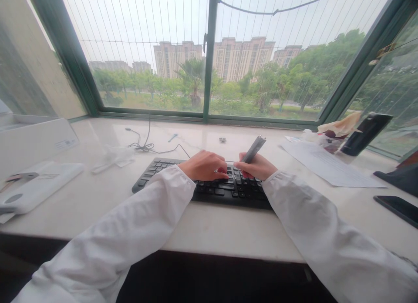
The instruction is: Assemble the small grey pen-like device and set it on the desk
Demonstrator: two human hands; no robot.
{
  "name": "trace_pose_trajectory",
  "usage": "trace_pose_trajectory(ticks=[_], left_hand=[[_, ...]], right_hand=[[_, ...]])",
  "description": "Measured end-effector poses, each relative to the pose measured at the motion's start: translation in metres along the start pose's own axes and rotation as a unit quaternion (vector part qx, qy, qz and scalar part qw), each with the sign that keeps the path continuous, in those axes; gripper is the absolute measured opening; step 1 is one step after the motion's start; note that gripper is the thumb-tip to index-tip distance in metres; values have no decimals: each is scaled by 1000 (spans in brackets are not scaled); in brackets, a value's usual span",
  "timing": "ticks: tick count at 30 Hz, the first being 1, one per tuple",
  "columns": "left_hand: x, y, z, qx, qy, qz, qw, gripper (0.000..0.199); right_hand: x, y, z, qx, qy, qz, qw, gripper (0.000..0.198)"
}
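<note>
A black keyboard [228, 198] lies on the white counter in front of me. My left hand [205, 163] rests over its middle, fingers curled and thumb bent toward them near the keys. Whatever may be between those fingertips is hidden. Just to the right, my right hand [257, 167] is closed around a slim dark grey stick-like tool [254, 149], its upper end slanting up and away. The tool's lower end is hidden by my fingers, close above the keys on the keyboard's right part.
A thin black cable [142, 147] lies coiled behind the keyboard, near clear plastic wrapping [114, 157]. A small metallic piece [222, 140] sits farther back. White boxes [35, 137] stand left; paper [333, 163], a black cylinder [365, 133] and a phone [398, 207] are right.
</note>
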State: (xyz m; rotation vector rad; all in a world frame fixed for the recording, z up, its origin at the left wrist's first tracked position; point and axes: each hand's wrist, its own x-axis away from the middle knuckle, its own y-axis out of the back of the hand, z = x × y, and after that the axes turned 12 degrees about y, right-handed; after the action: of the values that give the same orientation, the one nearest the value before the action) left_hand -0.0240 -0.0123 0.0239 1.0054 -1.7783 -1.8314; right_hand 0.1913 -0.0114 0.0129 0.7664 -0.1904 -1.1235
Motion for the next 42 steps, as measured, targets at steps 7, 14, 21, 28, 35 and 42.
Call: trace_pose_trajectory(ticks=[7, 14, 21, 28, 35, 42], left_hand=[[0, -2, 2, -22, -32, -33, 999, 27], [1, -2, 2, -32, -48, -47, 997, 24], [0, -5, 4, -43, -53, -50, 996, 26], [0, -4, 4, -47, -49, -46, 997, 25], [0, -5, 4, -44, -43, -42, 997, 27], [1, -1, 1, -49, -46, -37, 997, 27]], right_hand=[[-1, -4, -3, -42, -1, 12, 999, 24], [1, -7, 0, -45, 17, -2, 999, 26], [0, -12, 2, 6, -17, -32, 999, 23], [-3, -14, 2, 38, -60, -39, 997, 33], [-3, -10, 8, 162, -29, -25, 986, 47], [3, -5, 16, 174, 7, -7, 985, 40]])
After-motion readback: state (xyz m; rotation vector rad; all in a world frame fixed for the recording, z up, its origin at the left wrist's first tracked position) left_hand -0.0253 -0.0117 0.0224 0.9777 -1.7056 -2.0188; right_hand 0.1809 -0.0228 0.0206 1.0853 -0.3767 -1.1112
